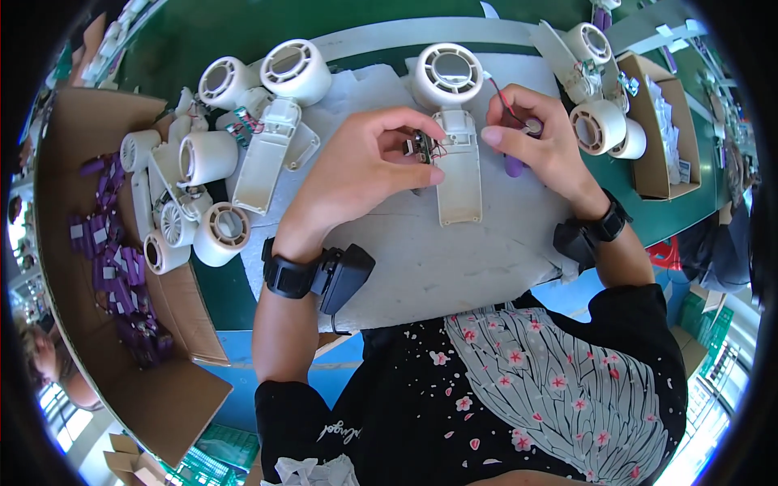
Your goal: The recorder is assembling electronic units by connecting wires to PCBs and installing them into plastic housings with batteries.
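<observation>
A white handheld fan housing (460, 190) lies in front of me, its round head away from me and its open-backed handle toward me. My left hand (356, 162) pinches a small circuit board (420, 147) with thin wires, just over the left edge of the handle. To the right of the handle, my right hand (545, 139) is closed around a purple cylindrical battery (514, 166). Red and dark wires (504, 100) rise from this battery to a small white connector, which stands free near the fan head. The right hand's fingers partly hide the battery.
A grey foam mat (381, 267) covers the green table. More fan housings (267, 154) sit at the left and right. A cardboard box (186, 312) at the left holds several purple batteries (117, 271). Another carton (674, 182) at the right contains white pieces.
</observation>
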The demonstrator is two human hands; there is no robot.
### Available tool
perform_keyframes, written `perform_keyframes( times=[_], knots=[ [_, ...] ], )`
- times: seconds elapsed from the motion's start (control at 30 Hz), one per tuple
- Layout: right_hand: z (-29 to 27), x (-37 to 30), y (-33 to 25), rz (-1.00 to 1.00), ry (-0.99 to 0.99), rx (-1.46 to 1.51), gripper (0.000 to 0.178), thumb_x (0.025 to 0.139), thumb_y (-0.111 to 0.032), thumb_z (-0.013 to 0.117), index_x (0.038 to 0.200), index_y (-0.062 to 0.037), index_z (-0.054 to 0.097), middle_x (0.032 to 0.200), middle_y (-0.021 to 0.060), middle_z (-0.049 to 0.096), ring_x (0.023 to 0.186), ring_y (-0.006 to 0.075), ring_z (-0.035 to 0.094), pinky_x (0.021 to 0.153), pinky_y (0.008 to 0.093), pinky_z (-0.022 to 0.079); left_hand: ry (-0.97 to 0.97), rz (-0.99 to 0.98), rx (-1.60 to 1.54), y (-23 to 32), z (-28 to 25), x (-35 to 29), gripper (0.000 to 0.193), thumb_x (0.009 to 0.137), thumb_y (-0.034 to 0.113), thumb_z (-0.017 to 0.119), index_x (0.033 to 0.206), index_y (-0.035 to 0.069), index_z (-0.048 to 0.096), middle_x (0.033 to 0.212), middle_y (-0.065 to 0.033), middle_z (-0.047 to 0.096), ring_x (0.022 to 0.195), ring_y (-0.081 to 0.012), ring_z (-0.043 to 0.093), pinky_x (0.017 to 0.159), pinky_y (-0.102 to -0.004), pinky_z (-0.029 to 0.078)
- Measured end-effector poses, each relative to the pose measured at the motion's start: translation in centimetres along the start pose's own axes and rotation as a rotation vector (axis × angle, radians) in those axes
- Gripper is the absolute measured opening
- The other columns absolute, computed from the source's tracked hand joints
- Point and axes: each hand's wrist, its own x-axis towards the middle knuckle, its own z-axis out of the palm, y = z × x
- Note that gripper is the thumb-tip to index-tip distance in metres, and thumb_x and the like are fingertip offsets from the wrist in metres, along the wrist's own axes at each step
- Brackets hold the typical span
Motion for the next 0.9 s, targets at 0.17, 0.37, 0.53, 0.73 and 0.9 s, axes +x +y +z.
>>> perform_keyframes(
  times=[0.17, 0.37, 0.53, 0.73, 0.9],
  knots=[
    [0.6, -0.3, 0.5, -0.207, -0.056, -0.195, 0.023, 0.074, -0.001, 0.075, 0.081, -0.0049, 0.053, 0.080, 0.0025, 0.060, 0.074, 0.0094, 0.055, 0.065, 0.0234, 0.044, -0.004, -0.041, -0.034, -0.1, 0.0, 0.2, 0.029, 0.078, -0.002, 0.075, 0.104, 0.001, 0.064, 0.091, -0.0019, 0.064, 0.079, -0.0067, 0.060, 0.069, -0.0218, 0.051],
    [2.3, -0.3, 0.7, -0.621, 0.069, -0.438, 0.028, 0.067, 0.004, 0.078, 0.085, -0.0054, 0.058, 0.080, 0.0048, 0.063, 0.075, 0.0171, 0.059, 0.068, 0.0277, 0.049, -0.013, -0.038, -0.061, -0.4, 0.2, 0.4, 0.026, 0.078, 0.000, 0.076, 0.101, 0.001, 0.063, 0.090, -0.0018, 0.064, 0.079, -0.0063, 0.061, 0.069, -0.0217, 0.050],
    [3.4, -0.4, 0.8, -0.643, 0.133, -0.544, 0.028, 0.064, 0.002, 0.079, 0.085, -0.0052, 0.062, 0.081, 0.0033, 0.065, 0.075, 0.0215, 0.060, 0.066, 0.0297, 0.051, -0.018, 0.003, -0.048, -0.7, 0.2, 0.5, 0.023, 0.079, 0.003, 0.077, 0.096, 0.001, 0.062, 0.089, -0.0014, 0.064, 0.079, -0.0057, 0.061, 0.068, -0.0207, 0.049],
    [3.8, -0.6, 1.0, -0.629, 0.186, -0.554, 0.025, 0.065, 0.002, 0.078, 0.085, -0.0062, 0.065, 0.077, 0.0020, 0.065, 0.075, 0.0201, 0.060, 0.064, 0.0301, 0.051, -0.046, -0.017, -0.023, -0.4, 0.3, 0.5, 0.023, 0.082, 0.004, 0.076, 0.094, 0.004, 0.057, 0.099, -0.0041, 0.067, 0.084, -0.0084, 0.061, 0.073, -0.0238, 0.050],
    [3.9, -0.5, 0.9, -0.605, 0.202, -0.564, 0.024, 0.064, 0.002, 0.078, 0.082, -0.0063, 0.064, 0.076, 0.0024, 0.065, 0.075, 0.0199, 0.059, 0.063, 0.0303, 0.050, -0.055, -0.026, -0.018, -0.5, 0.3, 0.6, 0.024, 0.081, 0.003, 0.075, 0.094, 0.004, 0.055, 0.097, -0.0031, 0.066, 0.085, -0.0084, 0.061, 0.074, -0.0240, 0.051]
  ],
)
